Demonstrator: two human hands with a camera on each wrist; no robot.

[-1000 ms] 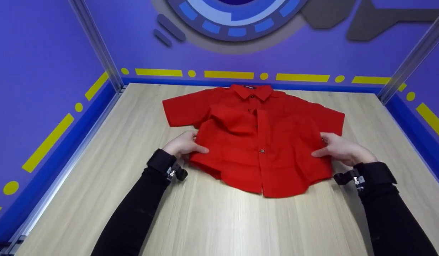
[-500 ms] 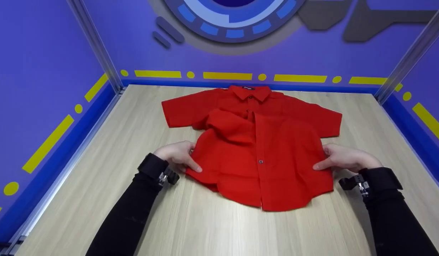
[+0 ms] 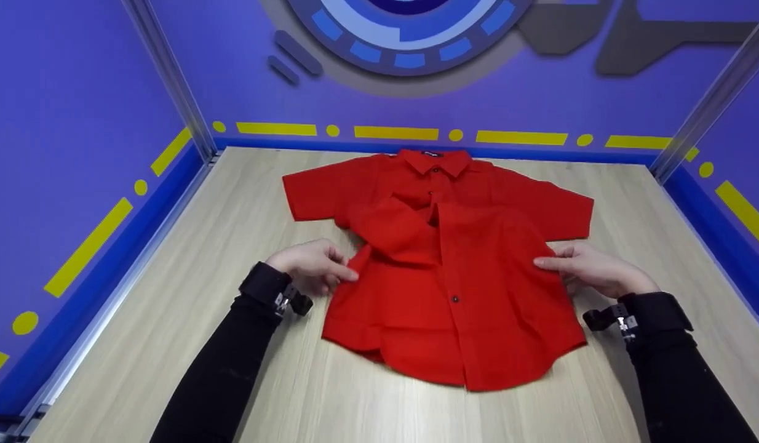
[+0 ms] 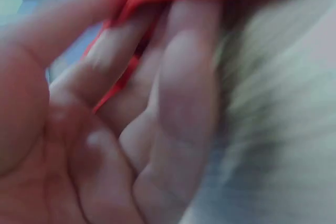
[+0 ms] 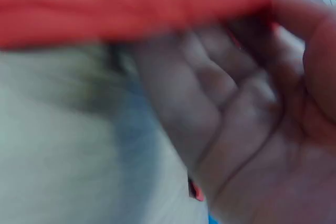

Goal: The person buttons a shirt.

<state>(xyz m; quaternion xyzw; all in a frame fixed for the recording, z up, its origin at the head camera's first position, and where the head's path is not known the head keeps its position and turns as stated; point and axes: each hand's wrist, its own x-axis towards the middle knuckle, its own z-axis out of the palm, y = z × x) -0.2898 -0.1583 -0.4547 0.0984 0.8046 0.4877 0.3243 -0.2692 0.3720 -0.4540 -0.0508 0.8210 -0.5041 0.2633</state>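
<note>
A red short-sleeved button-up shirt (image 3: 410, 301) lies front up, its collar toward the back wall. Loose folds bunch across the chest, and the lower front is raised at both sides. My left hand (image 3: 312, 261) pinches the shirt's left-hand side edge, thumb on top and fingers underneath. On the opposite edge my right hand (image 3: 592, 267) grips the cloth the same way, below the sleeve. In the left wrist view, the fingers (image 4: 184, 77) go under the red cloth; the right wrist view shows the right fingers (image 5: 173, 82) partly hidden beneath it.
The shirt is on a light wood-grain table (image 3: 219, 184). Blue-purple printed panels (image 3: 379, 92) with yellow dashes enclose the back and both sides, joined by metal corner posts (image 3: 170, 80). Each wrist wears a black strap (image 3: 266, 286) with a small camera.
The shirt's lower hem has come toward me, lengthening the body on the table. Both hands first moved nearer with the cloth, then shifted slightly back up the side edges.
</note>
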